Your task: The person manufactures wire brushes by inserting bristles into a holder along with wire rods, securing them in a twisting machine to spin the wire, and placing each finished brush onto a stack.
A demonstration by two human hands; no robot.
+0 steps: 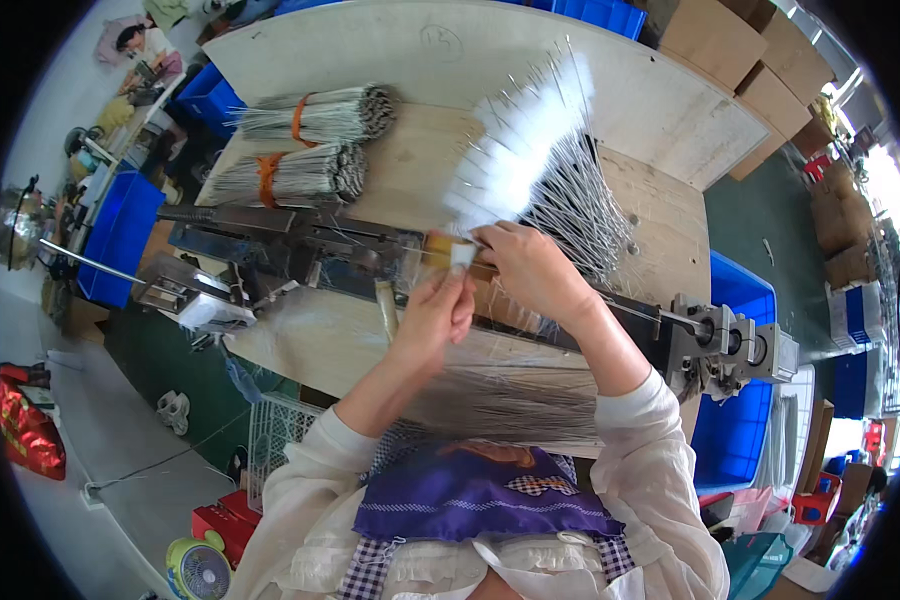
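My left hand [438, 312] is pinched at a small white piece [463, 254] above the middle of a long dark metal machine [340, 245]. Just right of it, my right hand [532, 268] has its fingers curled down beside a yellow-brown part [436, 250]; what those fingers hold is hidden. Beyond my hands lies a heap of white fluffy bristle pieces [520, 145] with thin wires sticking out. Loose metal wires [582, 215] are piled under and beside that heap. Close to my body, more long thin wires [500, 405] lie in a layer.
Two wire bundles [315, 115] tied with orange bands lie at the far left of the wooden table [425, 130]. A low board [450, 50] walls its back. Metal clamps [735, 345] end the machine at right, above a blue bin [735, 430]. A small fan [200, 568] stands lower left.
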